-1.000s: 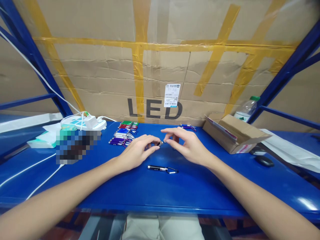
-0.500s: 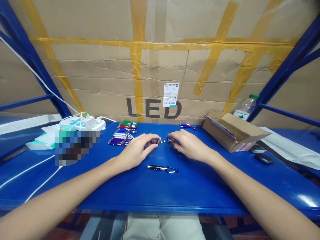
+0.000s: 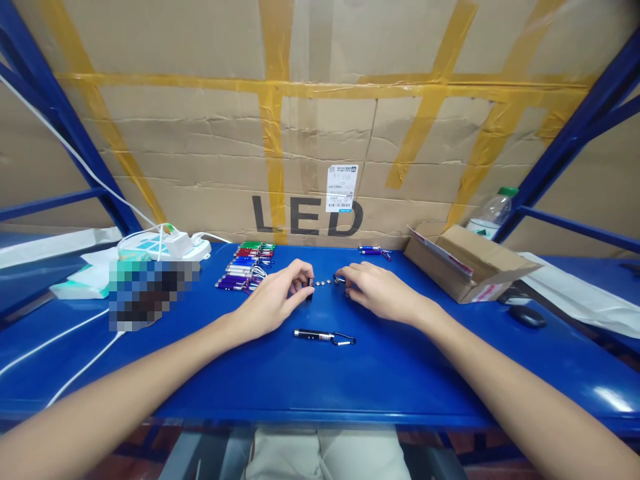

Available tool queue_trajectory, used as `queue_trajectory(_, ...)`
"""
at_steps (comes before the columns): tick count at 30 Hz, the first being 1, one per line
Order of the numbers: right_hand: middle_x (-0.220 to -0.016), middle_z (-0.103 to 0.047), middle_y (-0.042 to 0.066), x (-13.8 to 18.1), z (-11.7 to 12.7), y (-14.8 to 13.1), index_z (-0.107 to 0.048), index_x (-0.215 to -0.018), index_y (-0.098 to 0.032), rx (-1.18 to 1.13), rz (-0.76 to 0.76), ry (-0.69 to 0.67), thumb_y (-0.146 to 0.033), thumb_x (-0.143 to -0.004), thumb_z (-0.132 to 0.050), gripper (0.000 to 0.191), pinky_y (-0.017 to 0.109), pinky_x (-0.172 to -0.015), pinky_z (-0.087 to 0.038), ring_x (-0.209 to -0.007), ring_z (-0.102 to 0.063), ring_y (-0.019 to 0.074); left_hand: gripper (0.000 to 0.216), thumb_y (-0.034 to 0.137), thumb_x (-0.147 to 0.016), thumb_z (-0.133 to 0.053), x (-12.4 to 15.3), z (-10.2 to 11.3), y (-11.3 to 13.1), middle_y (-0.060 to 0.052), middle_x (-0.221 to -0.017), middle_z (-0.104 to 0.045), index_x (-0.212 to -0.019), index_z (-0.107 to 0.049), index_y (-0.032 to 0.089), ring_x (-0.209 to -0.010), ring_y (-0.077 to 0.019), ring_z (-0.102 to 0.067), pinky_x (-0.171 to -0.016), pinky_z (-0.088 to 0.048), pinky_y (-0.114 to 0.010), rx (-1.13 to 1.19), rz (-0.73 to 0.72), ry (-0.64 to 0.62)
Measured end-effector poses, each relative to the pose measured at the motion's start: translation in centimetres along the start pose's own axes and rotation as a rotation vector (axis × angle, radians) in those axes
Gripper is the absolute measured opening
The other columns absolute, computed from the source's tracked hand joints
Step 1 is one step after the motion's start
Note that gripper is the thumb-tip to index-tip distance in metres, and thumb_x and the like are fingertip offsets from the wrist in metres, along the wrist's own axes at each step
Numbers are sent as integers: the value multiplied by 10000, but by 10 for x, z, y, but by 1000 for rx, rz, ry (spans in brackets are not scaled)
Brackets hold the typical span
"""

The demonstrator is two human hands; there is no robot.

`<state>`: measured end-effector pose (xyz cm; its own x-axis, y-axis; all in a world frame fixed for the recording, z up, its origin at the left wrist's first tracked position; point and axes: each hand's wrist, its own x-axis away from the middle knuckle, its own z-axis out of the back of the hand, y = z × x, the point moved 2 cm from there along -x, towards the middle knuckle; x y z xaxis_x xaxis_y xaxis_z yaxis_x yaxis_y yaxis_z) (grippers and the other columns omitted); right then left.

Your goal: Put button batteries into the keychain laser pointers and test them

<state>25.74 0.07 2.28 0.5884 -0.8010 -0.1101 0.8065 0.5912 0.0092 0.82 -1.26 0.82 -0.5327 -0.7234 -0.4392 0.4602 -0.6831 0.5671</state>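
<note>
My left hand (image 3: 280, 293) is closed, thumb and fingers pinching a small black flashlight tube (image 3: 311, 288) held roughly upright. My right hand (image 3: 380, 288) has its fingers curled around a small dark and metallic part (image 3: 339, 279), mostly hidden, so I cannot tell its kind. Between the hands, several small silver button cells (image 3: 323, 283) lie in a row on the blue table (image 3: 390, 380). Nearer to me lies a black pen-shaped flashlight (image 3: 314, 335) with a carabiner clip (image 3: 344, 339) at its right end.
Sorted by colour, several mini flashlights (image 3: 245, 267) lie at the back left; blue and purple ones (image 3: 371, 251) lie at the back. An open cardboard box (image 3: 465, 263), a black mouse (image 3: 527, 316) and a bottle (image 3: 495, 213) stand right. A power strip (image 3: 195, 249) sits left.
The black tube in my left hand has turned from tilted to nearly upright and moved slightly left. More of the button cells show between the hands. My right hand has barely moved.
</note>
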Motion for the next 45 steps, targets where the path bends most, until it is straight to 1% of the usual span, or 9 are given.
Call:
queue_trajectory(6, -1193, -727, 132, 0, 0, -3, -663, -1257, -171, 4, 3, -21, -125, -1044, -565, 238, 358, -871, -474, -1066, -672, 279, 144, 310, -1067, -608, 0, 2, 4, -17, -1050, -709, -1179, -537, 255, -934, -189, -699, -885, -569, -338, 46, 5, -29)
queue_trajectory(13, -1120, -733, 122, 1, -2, -3, -667, -1232, -188, 2, 41, 14, -84, -1036, -547, 252, 362, -836, -492, -1016, -688, 281, 151, 321, -1059, -620, 0, 4, 7, -31, -1075, -728, -1172, -552, 247, -953, -200, -722, -902, -591, -356, 54, -11, -14)
queue_trajectory(20, -1124, -728, 138, 1, -4, 0, -666, -1287, -174, -50, 58, 41, -91, -1046, -539, 285, 387, -868, -518, -1040, -684, 296, 124, 299, -1066, -598, 0, 6, 13, -25, -1056, -720, -1168, -551, 244, -949, -195, -722, -888, -584, -340, 53, -42, -64)
queue_trajectory(23, -1146, -720, 143, 0, -6, 2, -648, -1336, -156, -122, 87, 98, -104, -1054, -526, 311, 408, -920, -533, -1064, -679, 292, 129, 304, -1075, -581, 1, 5, 11, -29, -1084, -712, -1186, -543, 251, -958, -195, -712, -893, -575, -337, 27, -53, -87)
queue_trajectory(26, -1181, -713, 137, -1, -6, 4, -608, -1402, -159, -227, 111, 198, -109, -1059, -504, 361, 416, -957, -543, -1085, -684, 277, 147, 311, -1088, -557, 3, 2, 7, -31, -1083, -698, -1222, -533, 253, -929, -193, -698, -871, -565, -337, -24, -51, -122)
queue_trajectory(32, -1126, -728, 93, -2, 4, -3, -613, -1411, -218, -427, 141, 338, -182, -1067, -522, 357, 383, -907, -562, -1004, -697, 238, 192, 329, -1093, -553, 4, -1, 4, -31, -1066, -686, -1266, -519, 254, -896, -192, -683, -835, -547, -335, -64, -45, -138)
queue_trajectory(36, -1127, -737, 71, 0, 10, -14, -614, -1417, -224, -606, 168, 354, -233, -1069, -548, 354, 361, -854, -565, -893, -680, 199, 233, 345, -1080, -576, 4, -2, 0, -26, -1057, -695, -1284, -502, 259, -890, -195, -693, -815, -543, -329, -81, -31, -116)
queue_trajectory(38, -1127, -741, 67, 1, 11, -18, -620, -1417, -230, -658, 172, 346, -248, -1068, -558, 355, 355, -839, -565, -886, -675, 194, 239, 358, -1078, -580, 4, -4, -2, -35, -1071, -700, -1284, -518, 254, -894, -198, -698, -814, -549, -330, -82, -32, -117)
queue_trajectory(45, -1149, -746, 70, 2, 7, -22, -617, -1434, -242, -640, 208, 314, -289, -1083, -554, 360, 382, -898, -562, -962, -688, 213, 289, 388, -1088, -573, 5, -7, -5, -67, -1081, -715, -1330, -590, 232, -959, -223, -693, -886, -568, -369, -97, -40, -112)
